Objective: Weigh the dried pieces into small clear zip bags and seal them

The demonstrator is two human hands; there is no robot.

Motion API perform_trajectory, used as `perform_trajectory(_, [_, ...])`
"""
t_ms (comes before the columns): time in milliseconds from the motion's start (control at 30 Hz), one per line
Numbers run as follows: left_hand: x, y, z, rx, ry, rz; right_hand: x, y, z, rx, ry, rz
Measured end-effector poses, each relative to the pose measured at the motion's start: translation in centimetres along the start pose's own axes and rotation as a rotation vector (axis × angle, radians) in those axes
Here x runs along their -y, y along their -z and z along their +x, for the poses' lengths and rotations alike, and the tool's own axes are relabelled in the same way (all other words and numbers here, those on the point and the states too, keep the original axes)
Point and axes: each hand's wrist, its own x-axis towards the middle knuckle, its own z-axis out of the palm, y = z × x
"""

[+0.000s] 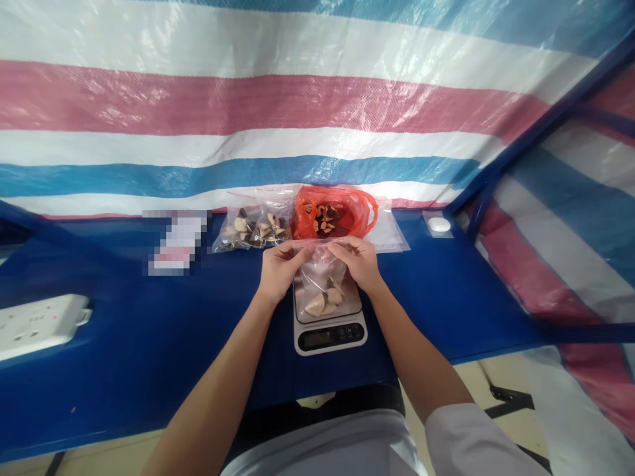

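Note:
Both hands pinch the top edge of a clear plastic bag point(323, 281) with several pale, dark-edged dried pieces at its bottom. My left hand point(280, 268) has the bag's left upper corner between thumb and fingers. On the right side of the same edge, my right hand point(360, 263) is closed too. Under the bag lies a white kitchen scale point(301, 344) with a dark display; I cannot tell whether the bag rests on its plate. Just beyond my hands, a red plastic bag point(303, 221) stands gaping, with more dried pieces inside.
Filled clear bags point(235, 231) stand left of the red bag, and flat clear bags point(391, 231) lie to its right. A white oval object point(438, 225) sits on the blue table point(446, 297). A power strip point(44, 324) is at far left. Striped sheeting point(248, 99) walls the back.

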Motion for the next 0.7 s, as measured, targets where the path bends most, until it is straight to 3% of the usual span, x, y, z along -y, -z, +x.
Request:
perform_trajectory(300, [-0.01,0.02,-0.06,-0.003,-0.058,-0.008,0.30,-0.06,-0.18,0.019,0.005,-0.021])
perform_trajectory(700, [0.00,0.19,-0.11,0.021,-0.022,0.048,0.25,0.49,0.05,0.020,0.045,-0.072])
